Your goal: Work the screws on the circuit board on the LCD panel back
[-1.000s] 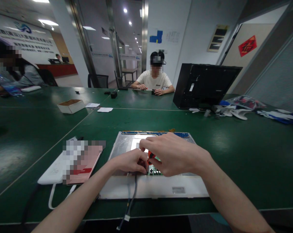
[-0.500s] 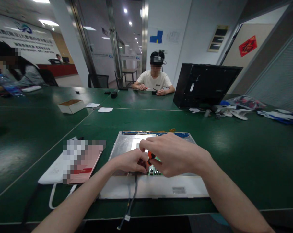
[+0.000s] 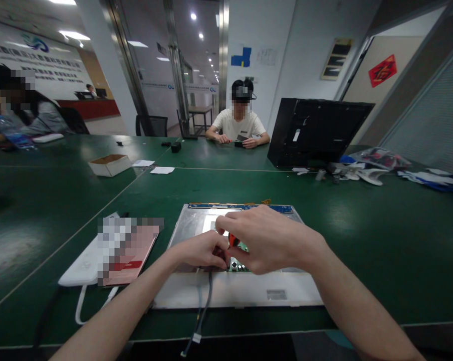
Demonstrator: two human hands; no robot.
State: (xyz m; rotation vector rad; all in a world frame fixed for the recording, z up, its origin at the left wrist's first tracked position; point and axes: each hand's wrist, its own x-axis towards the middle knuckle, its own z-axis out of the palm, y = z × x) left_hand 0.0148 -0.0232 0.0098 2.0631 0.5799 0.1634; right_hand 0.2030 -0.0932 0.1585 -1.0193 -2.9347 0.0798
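Note:
A silvery flat display panel (image 3: 241, 291) lies on the table in front of me, its back upward. Along its far edge runs a blue circuit strip (image 3: 282, 209). My right hand (image 3: 269, 240) is closed around an orange-and-black screwdriver handle (image 3: 233, 240), over a green circuit board (image 3: 238, 265). The screwdriver's tip is hidden by my fingers. My left hand (image 3: 206, 250) is pinched at the board's left edge, close to the screwdriver; whatever its fingertips hold is hidden. Dark cables (image 3: 206, 306) trail from beneath it over the near edge of the panel.
Left of the panel lie a white power bank (image 3: 81, 263) and a pinkish phone (image 3: 131, 268), with a white cable (image 3: 79, 306). Farther off stand an open box (image 3: 109, 165) and a black monitor (image 3: 316, 133). A person (image 3: 239, 123) works across the table (image 3: 362, 230); another sits far left.
The orange handle has turned slightly in my right hand. Both my hands keep their places. Across the table, the person's hands have shifted a little.

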